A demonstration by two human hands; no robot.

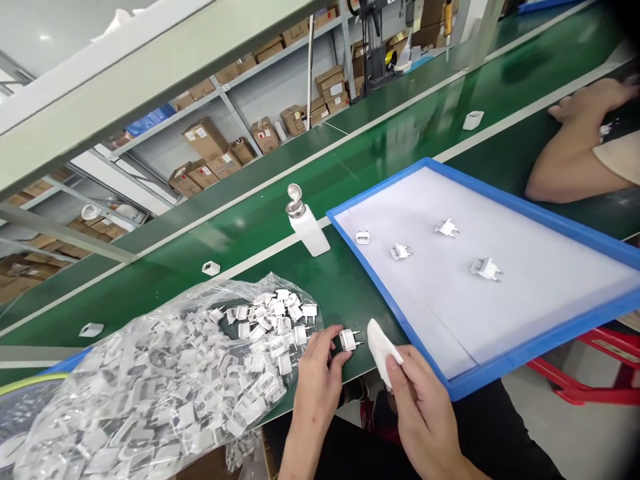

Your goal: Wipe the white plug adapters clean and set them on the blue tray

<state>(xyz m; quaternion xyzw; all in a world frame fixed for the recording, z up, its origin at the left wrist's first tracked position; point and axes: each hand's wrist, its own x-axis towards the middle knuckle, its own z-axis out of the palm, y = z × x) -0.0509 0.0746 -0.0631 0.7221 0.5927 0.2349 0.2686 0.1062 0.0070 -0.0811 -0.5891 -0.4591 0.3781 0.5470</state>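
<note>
Between the thumb and fingers of my left hand (pixel 320 373) is a white two-pin plug piece (pixel 348 340), its metal pins pointing right. My right hand (pixel 425 407) pinches a folded white cloth (pixel 381 347) just to the right of the pins, with a small gap between them. Left of my hands, a clear plastic bag (pixel 165 320) lies open, full of many such white plug pieces (pixel 277 327). On the right, a blue-rimmed white tray (pixel 440 313) carries several white pieces, one of them a plug (pixel 486 269) with its pins to the right.
A white pump bottle (pixel 310 230) with a raised metal lid stands behind my hands. White housings (pixel 211 268) sit along the green conveyor belt (pixel 260 220). A co-worker's arm (pixel 575 147) rests at the far right. A red stool (pixel 595 367) is below the tray.
</note>
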